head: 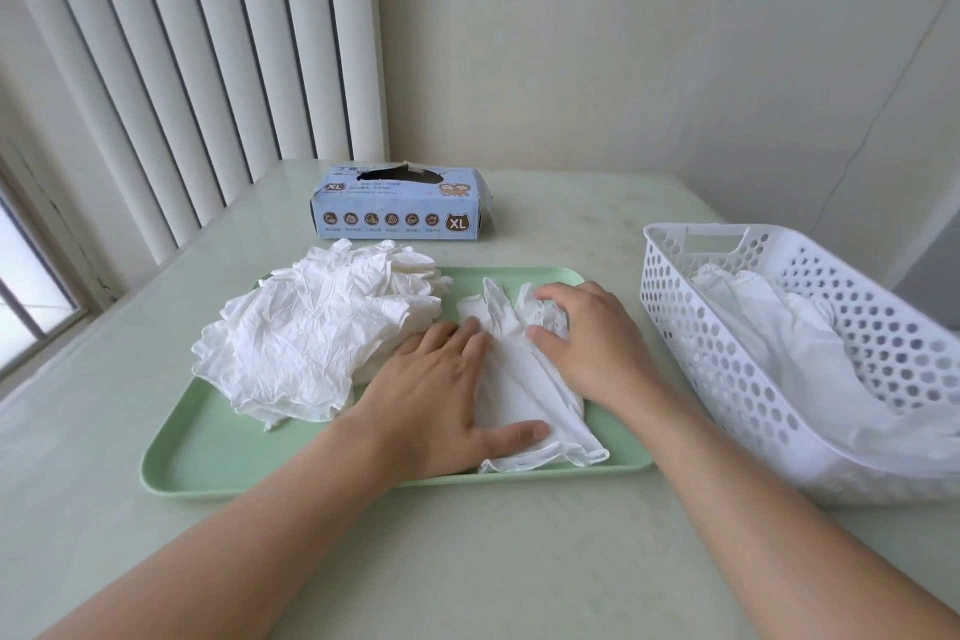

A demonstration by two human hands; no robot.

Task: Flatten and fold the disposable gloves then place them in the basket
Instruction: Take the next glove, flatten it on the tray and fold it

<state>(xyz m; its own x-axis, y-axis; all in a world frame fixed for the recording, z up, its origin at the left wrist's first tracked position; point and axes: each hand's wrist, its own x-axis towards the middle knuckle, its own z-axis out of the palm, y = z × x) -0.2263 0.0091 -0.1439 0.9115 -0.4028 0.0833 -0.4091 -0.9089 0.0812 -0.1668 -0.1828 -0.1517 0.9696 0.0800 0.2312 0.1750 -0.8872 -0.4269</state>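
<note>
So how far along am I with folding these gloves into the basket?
Partly done. Some white gloves already lie in the basket. In hand: both the left hand and right hand press one glove flat on the green tray, not yet folded. Left: the crumpled pile beside it.

Green tray (197, 457) on pale table (467, 561). One white glove (519, 379) lying on tray, both hands on it. Left hand (441, 390) flat, thumb pressing near cuff. Right hand (587, 338) on glove's finger end, fingers bent. Pile of crumpled gloves (311, 333) just left. White basket (727, 353) on right, gloves inside. Blue glove box (400, 211) behind tray.
</note>
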